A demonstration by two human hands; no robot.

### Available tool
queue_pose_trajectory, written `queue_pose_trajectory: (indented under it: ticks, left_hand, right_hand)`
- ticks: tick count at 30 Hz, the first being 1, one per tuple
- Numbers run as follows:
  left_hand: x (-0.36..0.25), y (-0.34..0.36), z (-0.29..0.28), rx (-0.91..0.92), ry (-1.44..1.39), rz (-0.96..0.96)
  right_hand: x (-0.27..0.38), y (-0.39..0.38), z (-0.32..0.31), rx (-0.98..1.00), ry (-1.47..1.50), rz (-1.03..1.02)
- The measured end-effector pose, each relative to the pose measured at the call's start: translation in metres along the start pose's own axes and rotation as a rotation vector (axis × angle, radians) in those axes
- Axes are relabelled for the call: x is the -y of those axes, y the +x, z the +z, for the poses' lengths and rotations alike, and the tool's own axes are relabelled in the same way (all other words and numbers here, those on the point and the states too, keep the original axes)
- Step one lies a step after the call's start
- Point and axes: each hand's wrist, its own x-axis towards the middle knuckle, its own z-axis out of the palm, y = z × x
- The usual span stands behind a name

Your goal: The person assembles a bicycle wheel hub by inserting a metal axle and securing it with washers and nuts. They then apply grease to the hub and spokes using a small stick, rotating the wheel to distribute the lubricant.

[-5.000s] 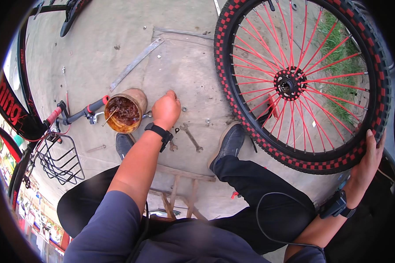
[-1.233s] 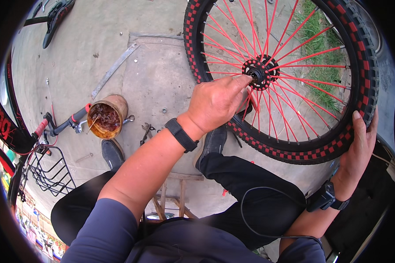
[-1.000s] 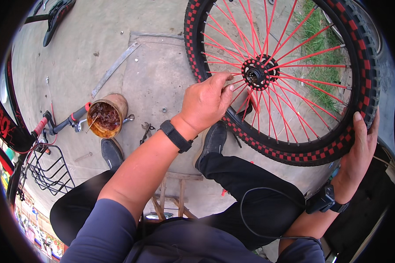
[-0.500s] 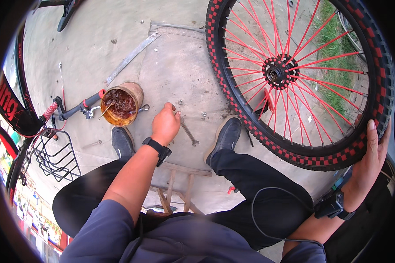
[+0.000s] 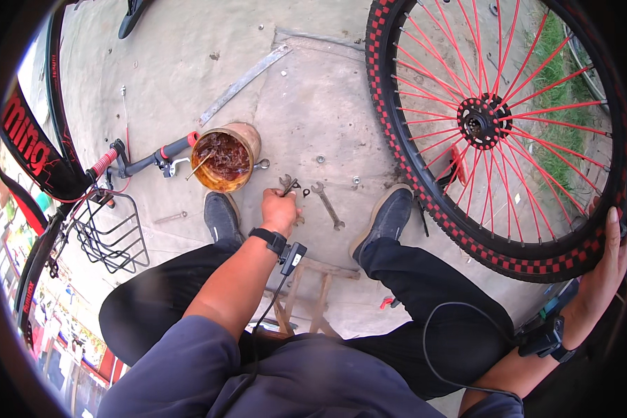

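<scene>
My left hand (image 5: 280,212) is low over the ground between my shoes, its fingers closed. A small dark piece shows at the fingertips, too small to name. Partly under this hand lies an open-ended wrench (image 5: 285,182); a second wrench (image 5: 327,207) lies just to its right. Between them is a tiny black part (image 5: 306,193). At the far right my right hand (image 5: 603,259) grips the tyre of a bicycle wheel (image 5: 515,262), thumb on the near side. The wheel stands tilted, with red spokes, a black hub and a red-and-black checkered tyre.
A rusty pot (image 5: 251,143) of reddish-brown grease holds a thin stick. To the left stands a bicycle frame (image 5: 31,150) with a black wire basket (image 5: 111,240). A flat metal bar (image 5: 247,82), loose nuts (image 5: 356,180) and a wooden stool (image 5: 320,299) are also around.
The whole view has shifted, so things sit farther right. My left hand has drawn nearer to me, uncovering a wrench end and small black parts. My right hand stays on the wheel.
</scene>
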Motion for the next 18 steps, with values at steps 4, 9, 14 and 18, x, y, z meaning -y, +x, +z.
queue_pose_trajectory:
  ticks: [4,9,14,18]
  left_hand:
    - [0.003,0.011,-0.007,0.043,0.097,0.098]
    - [0.011,0.028,-0.021,0.033,0.587,0.317]
    - [0.006,0.022,-0.032,0.01,0.907,0.585]
    - [0.002,0.009,-0.026,-0.005,0.812,0.609]
  right_hand:
    - [-0.001,0.003,-0.005,-0.005,0.003,0.035]
    - [0.002,0.003,0.006,-0.061,0.01,0.003]
    - [0.015,-0.009,0.032,-0.122,0.042,-0.057]
    - [0.02,-0.009,0.04,-0.102,0.029,-0.107]
